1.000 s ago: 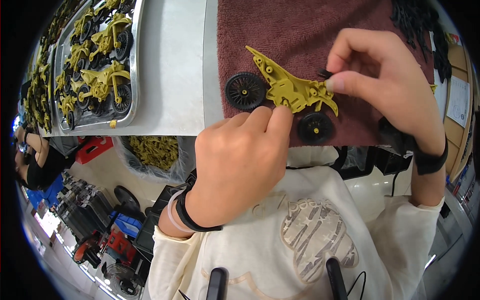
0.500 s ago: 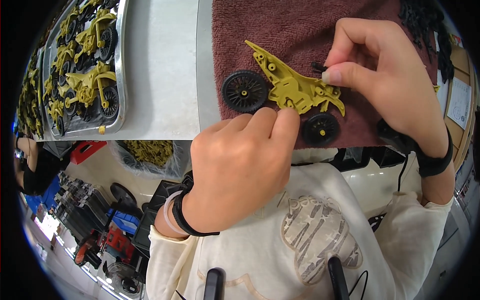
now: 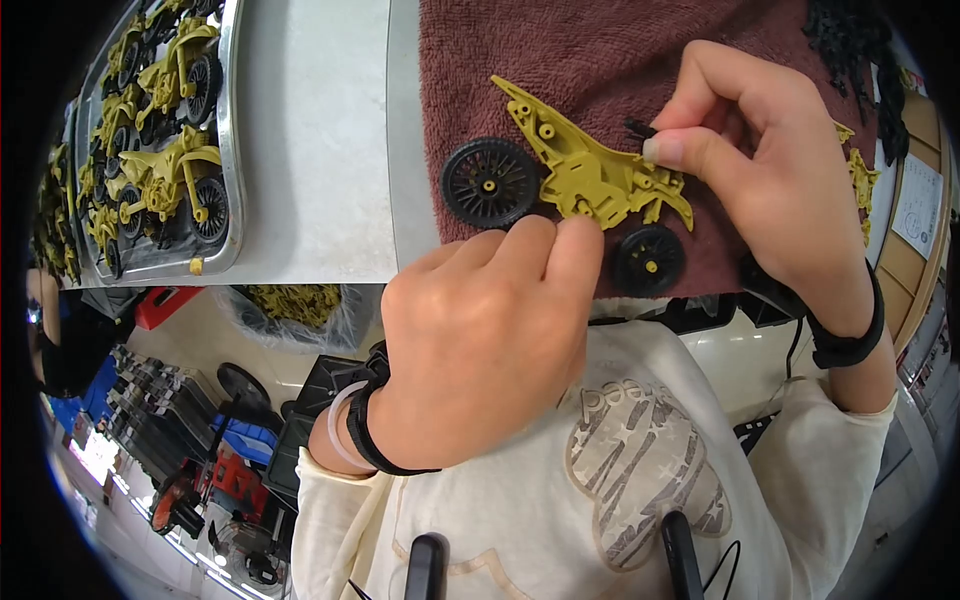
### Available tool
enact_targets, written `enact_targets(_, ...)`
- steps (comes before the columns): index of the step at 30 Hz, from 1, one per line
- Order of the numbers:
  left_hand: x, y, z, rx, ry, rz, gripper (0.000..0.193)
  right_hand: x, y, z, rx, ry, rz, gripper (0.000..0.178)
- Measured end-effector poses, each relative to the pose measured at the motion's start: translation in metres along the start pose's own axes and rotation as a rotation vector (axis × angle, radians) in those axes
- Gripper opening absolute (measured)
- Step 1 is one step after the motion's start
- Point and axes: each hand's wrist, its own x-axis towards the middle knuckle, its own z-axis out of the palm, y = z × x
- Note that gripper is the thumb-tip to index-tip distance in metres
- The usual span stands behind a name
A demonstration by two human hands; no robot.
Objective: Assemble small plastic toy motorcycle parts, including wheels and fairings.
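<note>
A yellow toy motorcycle lies on its side over a maroon towel, its inner face with pegs and slots turned up. One spoked black wheel sits at its left end, and the other black wheel is below its right end. My left hand is closed at the toy's lower edge, its fingertips hidden beneath the knuckles. Between thumb and index finger, my right hand pinches a small black plastic part just above the toy's right end.
At left, a clear tray holds several yellow and black toy motorcycles. Black parts are heaped at the towel's far right, with yellow pieces nearer. A bag of yellow parts stands below the table edge.
The view has shifted slightly. My right hand still pinches the black part near the toy's right end, and more yellow pieces show beside its wrist. My left hand keeps its hold.
</note>
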Motion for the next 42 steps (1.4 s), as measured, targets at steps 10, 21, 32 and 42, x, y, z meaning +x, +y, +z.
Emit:
enact_targets(10, -0.005, 0.009, -0.010, -0.075, -0.128, -0.047, 0.021, -0.037, 0.009, -0.053, -0.504, 0.292, -0.071, 0.040)
enact_targets(21, 0.002, -0.013, -0.053, -0.279, 0.008, 0.052, 0.017, -0.051, -0.008, -0.071, -0.730, 0.177, -0.299, 0.059)
enact_targets(32, 0.019, -0.024, -0.035, -0.254, 0.057, 0.295, 0.062, -0.037, 0.022, -0.007, 0.527, -0.029, -0.508, 0.043)
enact_targets(42, 0.016, -0.025, -0.022, -0.194, 0.047, 0.146, 0.050, -0.040, 0.002, 0.022, -0.072, 0.378, -0.392, 0.028)
